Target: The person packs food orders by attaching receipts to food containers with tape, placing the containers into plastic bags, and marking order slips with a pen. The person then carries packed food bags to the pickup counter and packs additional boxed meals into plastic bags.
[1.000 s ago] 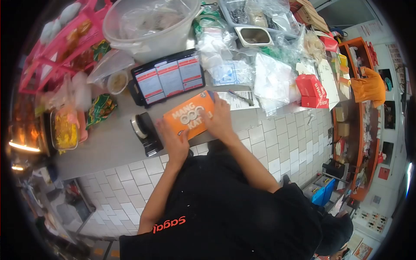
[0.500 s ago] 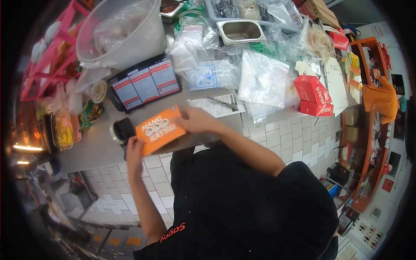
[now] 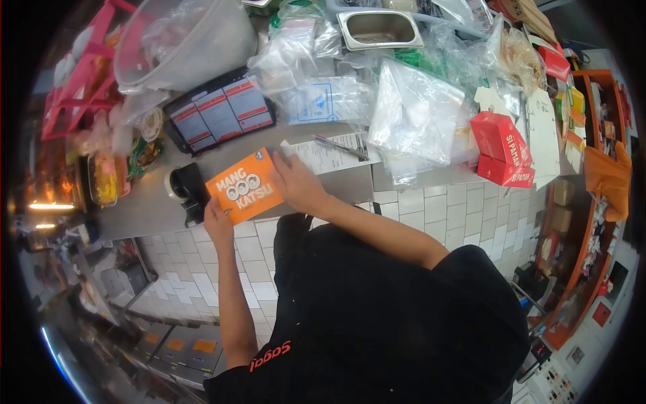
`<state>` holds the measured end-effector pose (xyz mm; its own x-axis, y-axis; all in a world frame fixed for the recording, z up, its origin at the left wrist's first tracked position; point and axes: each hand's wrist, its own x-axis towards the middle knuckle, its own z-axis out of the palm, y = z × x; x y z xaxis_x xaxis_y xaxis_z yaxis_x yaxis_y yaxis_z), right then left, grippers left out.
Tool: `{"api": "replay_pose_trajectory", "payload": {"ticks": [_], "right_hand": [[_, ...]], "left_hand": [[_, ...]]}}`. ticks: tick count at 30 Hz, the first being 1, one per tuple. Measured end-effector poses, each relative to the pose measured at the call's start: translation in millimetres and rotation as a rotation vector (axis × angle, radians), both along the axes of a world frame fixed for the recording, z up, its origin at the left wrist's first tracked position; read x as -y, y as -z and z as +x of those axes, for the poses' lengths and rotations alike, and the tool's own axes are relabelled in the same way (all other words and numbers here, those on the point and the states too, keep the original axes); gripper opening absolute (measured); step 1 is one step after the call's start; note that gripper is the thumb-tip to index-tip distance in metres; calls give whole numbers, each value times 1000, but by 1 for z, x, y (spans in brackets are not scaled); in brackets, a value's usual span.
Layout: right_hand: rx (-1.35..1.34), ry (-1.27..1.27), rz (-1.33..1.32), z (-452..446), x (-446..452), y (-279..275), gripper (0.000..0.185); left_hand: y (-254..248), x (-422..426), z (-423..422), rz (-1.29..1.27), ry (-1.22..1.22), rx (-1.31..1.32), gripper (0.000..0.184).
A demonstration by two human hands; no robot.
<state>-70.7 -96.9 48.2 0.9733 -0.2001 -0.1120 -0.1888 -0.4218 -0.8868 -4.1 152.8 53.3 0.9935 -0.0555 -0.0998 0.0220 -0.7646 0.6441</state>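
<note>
An orange box (image 3: 245,188) with white lettering is held between my two hands near the front edge of the steel counter (image 3: 141,214). My left hand (image 3: 219,223) grips its lower left corner. At the upper right side of the box, my right hand (image 3: 297,183) is closed on the edge. Just left of the box stands a black tape dispenser (image 3: 190,192). Behind the box lies a tablet (image 3: 219,113) showing red and white panels. A printed paper (image 3: 326,156) with a pen (image 3: 341,147) on it lies to the right.
Clear plastic bags (image 3: 417,111) lie at the back right, beside red boxes (image 3: 501,149). A steel pan (image 3: 379,30) and a large translucent tub (image 3: 195,50) stand behind. A pink rack (image 3: 77,101) and a container of yellow food (image 3: 104,182) are at the left.
Both hands and the orange box have shifted left along the counter, toward the tape dispenser. The camera view has moved too. The hands still hold the box.
</note>
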Motion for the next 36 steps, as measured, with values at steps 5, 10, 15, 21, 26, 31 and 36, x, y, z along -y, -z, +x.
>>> {"api": "replay_pose_trajectory", "payload": {"ticks": [5,10,15,21,26,31,36], "right_hand": [[320,-369,-571,21,20,-58,75],[95,-924,-625,67,27,-77,82],[4,-859,-345,75,29,-65,73],[436,-497,-372,15,25,-14,37],[422,-383,-544,-8,15,-26,38],[359,-413,-682,-12,6,-39,29],[-201,-568,-863,22,-40,-96,29]], "left_hand": [[-51,18,9,289,571,515,65],[-99,32,42,394,961,158,73],[-81,11,56,257,962,182,67],[-9,-34,9,62,768,412,56],[-6,-41,5,-87,798,362,57],[-28,-20,41,-63,1103,428,58],[-28,-3,37,-16,1022,244,52]]}}
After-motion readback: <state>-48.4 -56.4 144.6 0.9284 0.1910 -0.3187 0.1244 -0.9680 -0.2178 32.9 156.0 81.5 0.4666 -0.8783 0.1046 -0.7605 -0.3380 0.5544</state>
